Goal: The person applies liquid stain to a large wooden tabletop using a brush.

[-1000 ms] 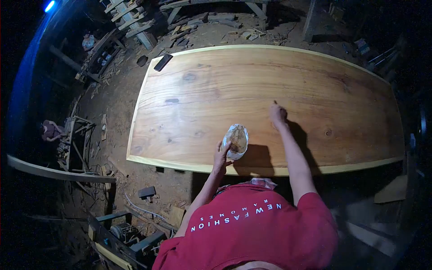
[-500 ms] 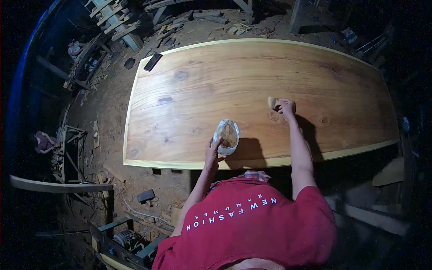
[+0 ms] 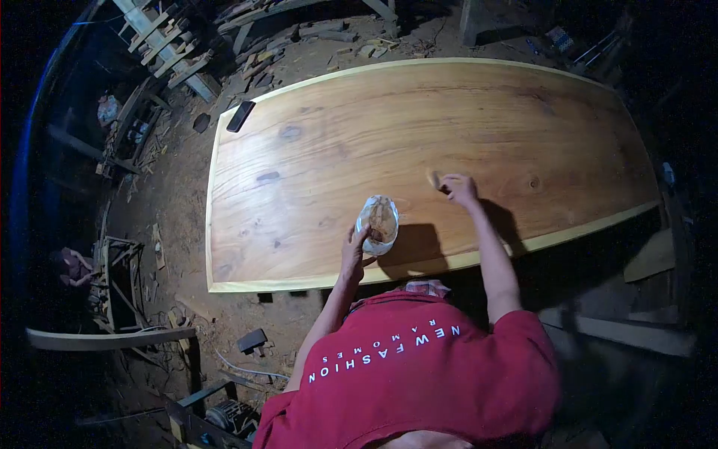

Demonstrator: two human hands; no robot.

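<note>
My left hand (image 3: pixel 354 251) is closed around the side of a clear plastic container (image 3: pixel 381 224) with a wide open top and brownish liquid inside. It is held over the near edge of a large wooden tabletop (image 3: pixel 359 127), which has a glossy brown grain and a pale border. Farther right, my right hand (image 3: pixel 458 188) pinches a paintbrush (image 3: pixel 434 179), its pale bristles pointing left and low over the wood. Dark shadows of the container and my right arm fall on the tabletop.
A black phone (image 3: pixel 241 117) lies at the tabletop's far left corner. Wood scraps (image 3: pixel 262 67) litter the dirt floor behind. A motor (image 3: pixel 228 415) sits in a frame at lower left, near a dark block (image 3: pixel 252 340). Another person (image 3: pixel 75 267) is at far left.
My right hand has moved slightly left and nearer with the paintbrush, whose bristles now look narrower. The container stays in my left hand. The whole view has shifted a little.
</note>
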